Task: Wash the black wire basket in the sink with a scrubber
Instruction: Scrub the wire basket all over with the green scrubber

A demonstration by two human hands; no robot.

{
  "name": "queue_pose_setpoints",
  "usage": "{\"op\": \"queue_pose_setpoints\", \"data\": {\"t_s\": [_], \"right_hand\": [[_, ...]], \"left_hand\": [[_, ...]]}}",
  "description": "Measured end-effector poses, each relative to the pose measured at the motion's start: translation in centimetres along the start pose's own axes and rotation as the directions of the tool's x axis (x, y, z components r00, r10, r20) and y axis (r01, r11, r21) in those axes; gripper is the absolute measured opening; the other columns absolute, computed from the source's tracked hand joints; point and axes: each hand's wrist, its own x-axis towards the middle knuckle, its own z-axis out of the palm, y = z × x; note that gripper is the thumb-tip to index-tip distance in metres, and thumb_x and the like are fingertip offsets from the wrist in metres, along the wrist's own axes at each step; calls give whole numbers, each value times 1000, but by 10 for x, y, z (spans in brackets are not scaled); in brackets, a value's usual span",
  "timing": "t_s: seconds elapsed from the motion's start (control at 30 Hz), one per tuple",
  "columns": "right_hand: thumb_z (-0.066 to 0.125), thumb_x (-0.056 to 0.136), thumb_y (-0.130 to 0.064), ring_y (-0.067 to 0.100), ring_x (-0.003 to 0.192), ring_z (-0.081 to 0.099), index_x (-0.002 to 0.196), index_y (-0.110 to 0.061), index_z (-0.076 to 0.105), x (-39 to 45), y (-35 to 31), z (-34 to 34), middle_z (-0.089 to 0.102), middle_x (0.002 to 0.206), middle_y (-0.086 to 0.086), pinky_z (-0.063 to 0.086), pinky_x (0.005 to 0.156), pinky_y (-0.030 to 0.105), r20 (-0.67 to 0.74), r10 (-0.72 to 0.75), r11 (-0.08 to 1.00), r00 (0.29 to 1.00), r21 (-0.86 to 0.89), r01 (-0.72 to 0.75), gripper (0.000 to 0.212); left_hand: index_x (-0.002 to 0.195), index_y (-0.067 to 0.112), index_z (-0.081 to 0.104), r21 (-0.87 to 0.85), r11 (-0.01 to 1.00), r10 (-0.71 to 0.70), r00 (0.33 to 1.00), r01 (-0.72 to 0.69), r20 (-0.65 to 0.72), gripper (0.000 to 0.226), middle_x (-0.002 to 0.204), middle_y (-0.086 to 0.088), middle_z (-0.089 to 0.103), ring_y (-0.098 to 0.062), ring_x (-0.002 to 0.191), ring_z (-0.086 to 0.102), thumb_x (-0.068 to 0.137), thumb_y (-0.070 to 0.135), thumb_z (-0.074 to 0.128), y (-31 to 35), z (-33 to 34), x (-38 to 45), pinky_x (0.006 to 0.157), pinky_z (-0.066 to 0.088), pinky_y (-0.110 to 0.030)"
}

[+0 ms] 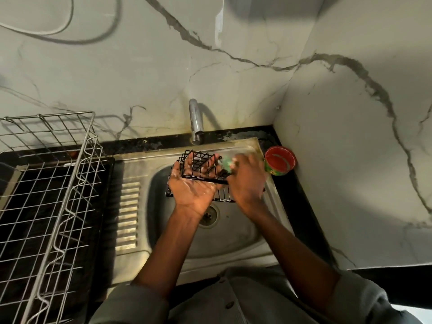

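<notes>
I see a black wire basket (198,164) against the dull steel-grey sink (245,235). A green scrubber (228,163) shows beside it. Right of the sink, a red tub (280,163) with a green band. Left, a silvery grid-patterned rack (46,183). White wall (140,73), grey-veined like marble.

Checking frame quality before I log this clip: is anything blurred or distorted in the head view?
Head view: the right hand and green scrubber are motion-smeared; the left hand and black wire basket read fairly sharp; wide-angle bending curves the dish rack; the faucet casts a soft wall shadow.
</notes>
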Motion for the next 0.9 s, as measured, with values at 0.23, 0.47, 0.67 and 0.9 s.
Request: {"op": "queue_pose_setpoints", "data": {"t_s": [0.23,0.47,0.67,0.9], "right_hand": [[63,88,-18,21,117,43,121,-27,61,-20,-52,3,48,128,-1,38,88,33,38,-174,948,984,275,157,34],[65,91,-32,23,120,40,124,-34,62,-9,-3,-3,41,132,1,38,97,43,94,-124,990,988,74,117,33],[76,84,-29,29,128,43,129,-20,59,-16,-14,1,45,138,5,41,104,46,184,-118,990,976,94,102,49],[76,79,-12,20,105,57,114,-17,62,-13,-55,3,61,116,0,50,89,38,32,-431,885,902,210,416,38]], "left_hand": [[102,6,79,31,999,6,999,-4,-50,61,107,-17,75,-29,96,76,108,47,33,-19,5,-5,88,63,-42],[111,11,74,-73,997,-6,999,2,-47,54,136,-34,61,-49,120,65,104,48,35,7,-8,5,117,24,-74],[121,21,65,40,999,17,996,-13,-93,40,128,-24,70,-38,117,70,104,50,44,-6,-4,5,110,45,-58],[112,16,67,68,997,47,992,-39,-121,38,99,-6,69,-23,89,67,97,45,46,-6,-10,9,70,62,-34]]}}
